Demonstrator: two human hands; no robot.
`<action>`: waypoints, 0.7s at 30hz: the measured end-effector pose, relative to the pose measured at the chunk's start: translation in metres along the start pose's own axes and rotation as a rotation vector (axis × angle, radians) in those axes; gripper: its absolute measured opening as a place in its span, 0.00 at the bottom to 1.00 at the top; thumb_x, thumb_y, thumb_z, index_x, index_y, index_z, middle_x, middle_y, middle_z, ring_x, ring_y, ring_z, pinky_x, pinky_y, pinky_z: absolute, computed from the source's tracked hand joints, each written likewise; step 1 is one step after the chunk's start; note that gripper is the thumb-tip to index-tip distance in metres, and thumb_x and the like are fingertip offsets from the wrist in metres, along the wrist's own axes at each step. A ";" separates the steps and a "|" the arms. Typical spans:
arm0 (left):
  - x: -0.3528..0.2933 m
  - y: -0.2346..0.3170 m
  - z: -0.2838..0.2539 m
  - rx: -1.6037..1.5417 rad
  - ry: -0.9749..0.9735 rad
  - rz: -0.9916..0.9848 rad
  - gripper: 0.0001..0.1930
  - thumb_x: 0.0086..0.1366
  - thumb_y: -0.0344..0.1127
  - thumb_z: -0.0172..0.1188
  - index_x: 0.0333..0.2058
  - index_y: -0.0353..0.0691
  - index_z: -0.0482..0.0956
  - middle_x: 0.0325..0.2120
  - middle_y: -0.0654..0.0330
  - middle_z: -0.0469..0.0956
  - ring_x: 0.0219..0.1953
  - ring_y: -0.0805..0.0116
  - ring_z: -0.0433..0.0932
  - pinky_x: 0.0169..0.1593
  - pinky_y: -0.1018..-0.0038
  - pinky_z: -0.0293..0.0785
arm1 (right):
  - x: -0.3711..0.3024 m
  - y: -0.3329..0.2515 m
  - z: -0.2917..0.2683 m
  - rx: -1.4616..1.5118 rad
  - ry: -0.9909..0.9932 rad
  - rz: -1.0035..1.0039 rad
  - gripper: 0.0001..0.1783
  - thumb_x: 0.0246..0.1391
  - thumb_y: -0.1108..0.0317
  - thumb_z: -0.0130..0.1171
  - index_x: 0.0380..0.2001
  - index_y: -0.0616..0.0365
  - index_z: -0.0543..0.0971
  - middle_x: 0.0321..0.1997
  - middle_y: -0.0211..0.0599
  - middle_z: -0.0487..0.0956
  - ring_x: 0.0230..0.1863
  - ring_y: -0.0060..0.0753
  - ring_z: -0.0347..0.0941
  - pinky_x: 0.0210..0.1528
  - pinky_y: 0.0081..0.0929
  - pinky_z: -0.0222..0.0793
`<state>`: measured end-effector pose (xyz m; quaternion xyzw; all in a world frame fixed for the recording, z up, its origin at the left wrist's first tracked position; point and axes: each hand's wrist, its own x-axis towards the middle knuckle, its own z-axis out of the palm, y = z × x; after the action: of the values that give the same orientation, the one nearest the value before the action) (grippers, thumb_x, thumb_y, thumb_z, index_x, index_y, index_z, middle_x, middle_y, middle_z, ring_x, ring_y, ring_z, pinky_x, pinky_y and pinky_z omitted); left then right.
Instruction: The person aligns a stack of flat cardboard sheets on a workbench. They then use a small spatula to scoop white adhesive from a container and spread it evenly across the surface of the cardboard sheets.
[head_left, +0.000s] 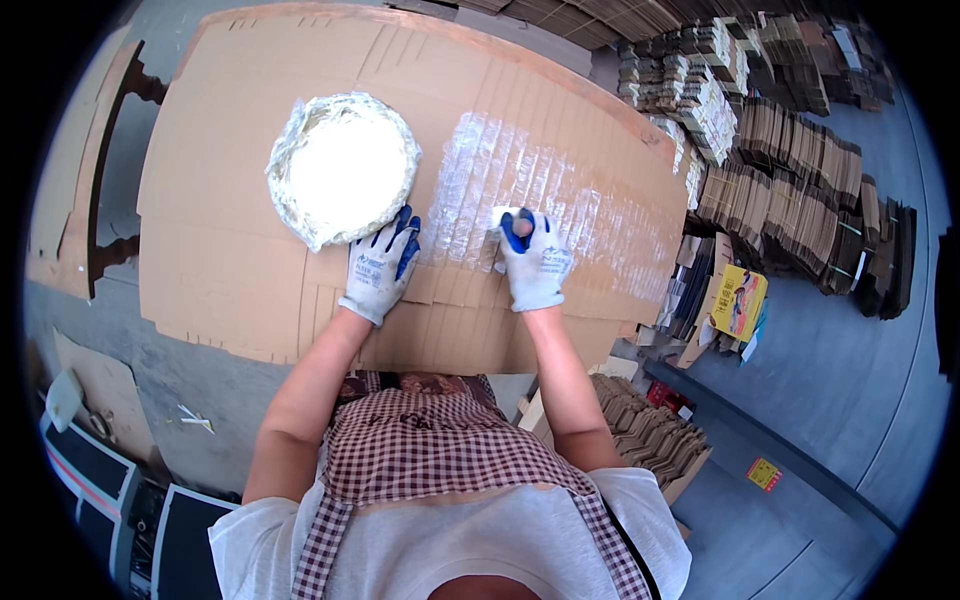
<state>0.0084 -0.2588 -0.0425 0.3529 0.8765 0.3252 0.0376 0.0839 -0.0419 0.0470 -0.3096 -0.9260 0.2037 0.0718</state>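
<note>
A round disc with a bright white face (345, 172) lies on the cardboard-covered table, its rim bundled in crinkled whitish wrapping (407, 150). My left hand (380, 265), in a white glove with blue coating, rests at the disc's lower right edge, its fingers stretched toward the rim. To the right, my right hand (535, 262), gloved alike, has its fingers curled over the taped cardboard. A small white piece (503, 213) sticks out at its fingertips; a brownish rounded bit shows between the fingers, too covered to name. Strips of clear tape (480, 165) run side by side under and around this hand.
The cardboard sheet (230, 230) spans the tabletop. Bundled stacks of flat cardboard (800, 150) stand on the floor at the right, with a yellow printed box (738, 302) nearer. More folded cardboard (640, 425) sits by my right elbow. Dark framed panels (95, 480) are at lower left.
</note>
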 end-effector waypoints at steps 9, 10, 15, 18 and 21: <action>-0.001 -0.003 0.006 -0.013 0.004 -0.001 0.23 0.66 0.39 0.59 0.60 0.45 0.76 0.62 0.57 0.72 0.59 0.53 0.72 0.63 0.55 0.64 | -0.024 0.013 0.005 0.077 0.020 -0.020 0.25 0.50 0.55 0.71 0.47 0.55 0.79 0.42 0.45 0.80 0.41 0.51 0.80 0.44 0.40 0.76; -0.002 -0.004 0.007 -0.010 0.013 -0.001 0.23 0.66 0.38 0.59 0.60 0.45 0.76 0.62 0.57 0.72 0.59 0.53 0.72 0.63 0.55 0.64 | -0.024 0.016 -0.001 -0.046 0.020 0.023 0.24 0.50 0.54 0.71 0.48 0.54 0.79 0.43 0.44 0.80 0.41 0.50 0.80 0.44 0.40 0.76; -0.003 -0.003 0.007 -0.018 0.026 -0.010 0.23 0.65 0.37 0.60 0.59 0.45 0.76 0.62 0.57 0.72 0.59 0.53 0.73 0.63 0.55 0.64 | -0.043 0.021 -0.016 0.096 0.118 0.118 0.22 0.49 0.53 0.71 0.43 0.53 0.80 0.38 0.45 0.80 0.38 0.50 0.80 0.41 0.41 0.75; -0.002 -0.002 0.007 0.013 0.033 0.009 0.22 0.66 0.37 0.60 0.59 0.45 0.77 0.62 0.57 0.73 0.58 0.55 0.73 0.62 0.58 0.65 | -0.062 0.029 -0.013 0.005 0.079 0.033 0.23 0.49 0.53 0.72 0.43 0.53 0.80 0.37 0.45 0.80 0.37 0.50 0.80 0.40 0.42 0.75; -0.002 -0.001 0.006 0.002 0.033 0.007 0.22 0.66 0.38 0.60 0.59 0.46 0.77 0.62 0.57 0.73 0.58 0.54 0.73 0.62 0.56 0.64 | -0.068 0.051 -0.012 -0.080 0.115 0.060 0.22 0.48 0.54 0.72 0.43 0.53 0.80 0.38 0.44 0.80 0.37 0.50 0.80 0.40 0.42 0.75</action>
<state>0.0108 -0.2576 -0.0485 0.3504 0.8761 0.3304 0.0216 0.1693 -0.0419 0.0361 -0.3510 -0.9180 0.1506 0.1065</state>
